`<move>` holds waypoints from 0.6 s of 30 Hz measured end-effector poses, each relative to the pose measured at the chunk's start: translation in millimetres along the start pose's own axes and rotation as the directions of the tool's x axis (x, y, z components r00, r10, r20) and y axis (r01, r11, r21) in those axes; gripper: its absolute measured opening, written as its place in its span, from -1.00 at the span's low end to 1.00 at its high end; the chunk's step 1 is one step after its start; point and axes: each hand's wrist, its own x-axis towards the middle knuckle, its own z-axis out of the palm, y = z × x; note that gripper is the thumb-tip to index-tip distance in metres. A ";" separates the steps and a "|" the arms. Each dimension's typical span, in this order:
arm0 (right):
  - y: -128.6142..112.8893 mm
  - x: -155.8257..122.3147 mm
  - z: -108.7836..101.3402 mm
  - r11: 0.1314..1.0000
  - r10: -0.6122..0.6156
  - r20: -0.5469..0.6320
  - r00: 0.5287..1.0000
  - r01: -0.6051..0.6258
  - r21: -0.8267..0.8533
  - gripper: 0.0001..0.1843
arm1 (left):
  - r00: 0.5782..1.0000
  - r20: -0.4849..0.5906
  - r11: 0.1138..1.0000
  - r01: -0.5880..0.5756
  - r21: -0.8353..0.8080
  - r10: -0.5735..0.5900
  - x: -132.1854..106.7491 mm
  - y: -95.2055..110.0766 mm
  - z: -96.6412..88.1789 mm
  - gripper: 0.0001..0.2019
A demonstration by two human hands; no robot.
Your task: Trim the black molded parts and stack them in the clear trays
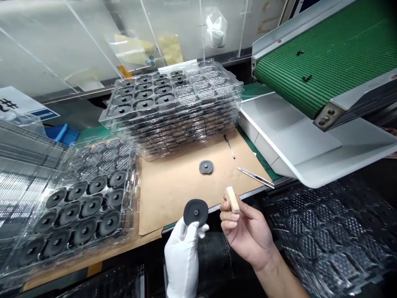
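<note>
We're holding a black rubber-like disc (pixel 196 212) up in our white-gloved left hand (pixel 181 258), fingers pressed together behind its lower edge, face tilted toward the camera, central hole showing. Our bare right hand (pixel 248 234) is pinching a pale cream block (pixel 233 199) between thumb and fingertips, just beside the disc but not touching it. Both hands are hovering over the near edge of a kraft paper sheet (pixel 182 194).

On the sheet we're seeing a second, smaller grey-black disc (pixel 206 167) lying flat, with steel tweezers (pixel 254 177) to its right and a thin metal-tipped tool (pixel 230 146) farther right and toward the far side. A stack of clear blister trays (pixel 173 111) is sitting on the paper's far edge, its top tray carrying dark discs in the left pockets. To the left, an open clear tray (pixel 130 215) is holding rows of black discs. Near right, more clear trays (pixel 325 236) are lying in a heap. Far right, a green belt conveyor (pixel 328 62) is running out above a white chute (pixel 310 145), two small black parts lying on the belt.
</note>
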 end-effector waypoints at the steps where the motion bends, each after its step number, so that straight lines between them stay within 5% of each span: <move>1: 0.0 -0.4 -0.6 1.000 -0.006 -0.003 1.000 0.006 -0.003 -0.80 | 1.000 0.004 1.000 0.001 -0.006 -0.001 -0.1 -1.0 0.3 -0.58; 7: 2.3 -2.2 0.4 0.990 -0.087 -0.052 0.995 0.080 -0.120 -0.78 | 1.000 0.017 1.000 0.007 0.000 -0.007 0.5 -5.0 0.9 -0.63; 10: 5.0 -5.9 4.4 0.891 -0.290 -0.015 0.957 0.264 -0.369 -0.77 | 1.000 0.008 1.000 0.026 0.018 -0.026 1.3 -5.4 1.2 -0.62; 13: 6.6 -10.4 8.2 0.553 -0.514 0.108 0.851 0.425 -0.716 -0.75 | 0.999 0.005 0.999 0.042 0.025 -0.042 2.7 -7.3 0.6 -0.61; 18: 8.0 -13.2 13.7 -0.170 -0.724 0.321 0.610 0.293 -0.941 -0.55 | 0.999 0.008 0.995 0.030 0.091 -0.031 5.8 -13.0 -0.8 -0.64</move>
